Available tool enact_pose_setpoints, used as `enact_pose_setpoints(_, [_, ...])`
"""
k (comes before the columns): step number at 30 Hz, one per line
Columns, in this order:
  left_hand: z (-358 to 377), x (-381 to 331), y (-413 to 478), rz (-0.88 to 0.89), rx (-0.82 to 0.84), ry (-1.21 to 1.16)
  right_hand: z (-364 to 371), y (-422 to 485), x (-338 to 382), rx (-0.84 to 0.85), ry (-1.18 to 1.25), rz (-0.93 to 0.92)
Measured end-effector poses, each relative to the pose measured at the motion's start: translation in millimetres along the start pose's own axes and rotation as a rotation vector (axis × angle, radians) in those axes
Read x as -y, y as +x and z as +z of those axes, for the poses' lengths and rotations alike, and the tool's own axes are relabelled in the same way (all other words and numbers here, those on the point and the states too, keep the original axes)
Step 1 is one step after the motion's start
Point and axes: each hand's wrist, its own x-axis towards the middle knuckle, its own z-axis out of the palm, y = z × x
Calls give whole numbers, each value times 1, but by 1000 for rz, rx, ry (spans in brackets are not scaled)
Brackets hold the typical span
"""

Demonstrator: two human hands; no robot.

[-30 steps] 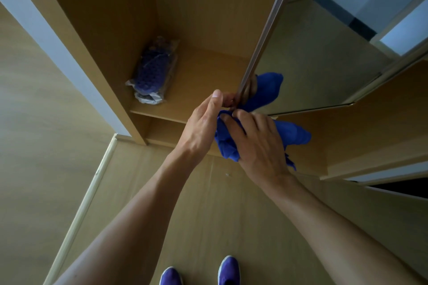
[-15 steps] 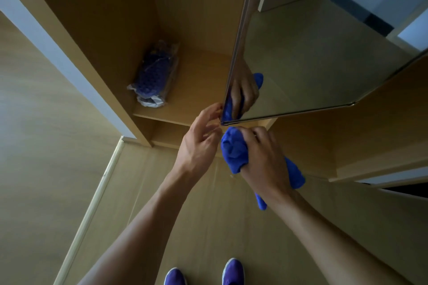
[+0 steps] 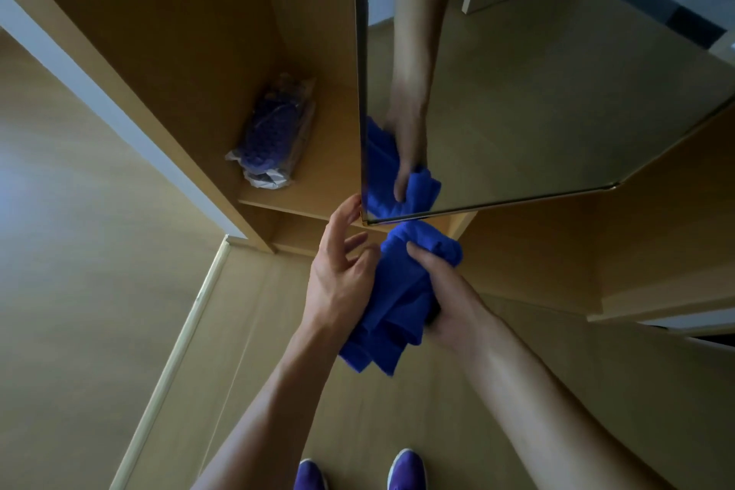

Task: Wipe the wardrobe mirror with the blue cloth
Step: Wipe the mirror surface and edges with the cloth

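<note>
Head view: the right hand (image 3: 449, 302) grips the bunched blue cloth (image 3: 397, 290) just below the lower left corner of the mirror (image 3: 517, 111). The left hand (image 3: 338, 274), fingers loosely spread, touches that corner. A wrapped bundle (image 3: 274, 135) lies on the shelf (image 3: 334, 163).

A plastic-wrapped blue bundle (image 3: 270, 135) lies on the wardrobe shelf (image 3: 338, 155), shoes (image 3: 405, 469) on the floor (image 3: 79, 290).

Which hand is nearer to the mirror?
Left. The left hand has fingertips at the mirror's bottom corner; the right hand is lower, gripping the cloth.
</note>
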Motion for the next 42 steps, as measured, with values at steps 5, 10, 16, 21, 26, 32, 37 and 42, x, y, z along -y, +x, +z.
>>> enact_pose_setpoints(5, [-1, -3, -1, -1, 2, 68, 10, 3, 1, 190, 51, 10])
enact_pose_setpoints(10, [-6, -9, 4, -10, -19, 152, 28, 9, 3, 308, 132, 35])
enact_pose_setpoints(16, [-1, -12, 8, -35, -51, 152, 20, 13, 10, 366, 168, -21])
enact_pose_setpoints(21, [11, -12, 13, -71, -91, 98, -4, 14, 31, 211, 217, -115])
enact_pose_setpoints(26, [18, -18, 25, -102, -130, 18, -42, 4, 56, 102, 233, -252])
enact_pose_setpoints(32, [16, -21, 34, -94, -122, 2, -50, 6, 58, 72, 314, -217])
enact_pose_setpoints(37, [9, -16, 37, -91, -83, 31, -22, 14, 46, 136, 273, -225])
enact_pose_setpoints(42, [2, -16, 42, -79, -35, 41, 18, 24, 29, 197, 230, -168])
